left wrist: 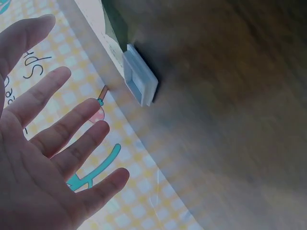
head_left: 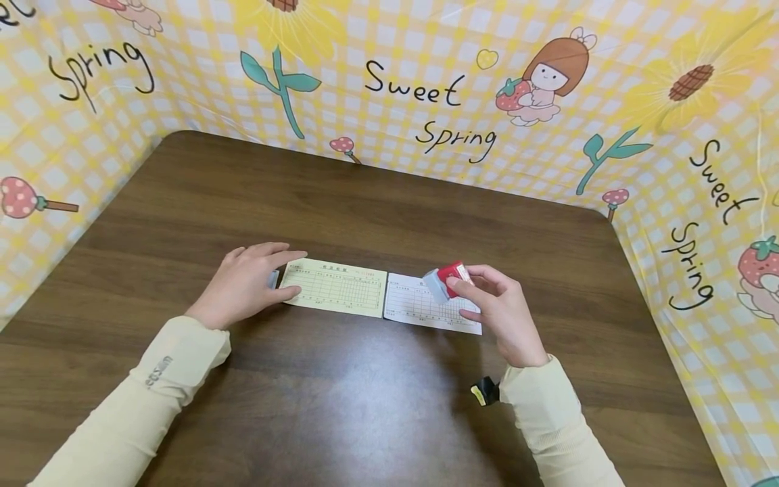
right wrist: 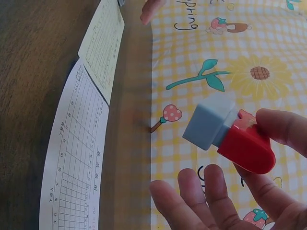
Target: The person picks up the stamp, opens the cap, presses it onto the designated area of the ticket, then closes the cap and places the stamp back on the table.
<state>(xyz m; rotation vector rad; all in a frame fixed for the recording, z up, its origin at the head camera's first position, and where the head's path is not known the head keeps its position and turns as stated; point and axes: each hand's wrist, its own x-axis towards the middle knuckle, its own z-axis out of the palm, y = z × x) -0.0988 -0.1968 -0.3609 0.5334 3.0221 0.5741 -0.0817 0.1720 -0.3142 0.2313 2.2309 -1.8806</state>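
My right hand [head_left: 508, 318] pinches a red stamp [right wrist: 247, 148] between thumb and fingers, its pale blue-grey block end [right wrist: 206, 125] pointing away from the palm. In the head view the stamp is over the white printed form [head_left: 408, 304]. My left hand [head_left: 243, 281] is at the left end of the yellow printed form [head_left: 335, 287], with thumb and fingers spread around that end. Its fingers look extended and apart in the left wrist view, holding nothing. Close to this hand, a small hollow pale-blue rectangular piece [left wrist: 140, 76] sits on the table by the paper's end.
The two forms lie end to end on a dark wooden table [head_left: 328, 385]. A small black and yellow object [head_left: 485, 391] shows beside the right cuff. Yellow checked cloth [head_left: 426, 40] with printed flowers and lettering rises along the table's back and sides.
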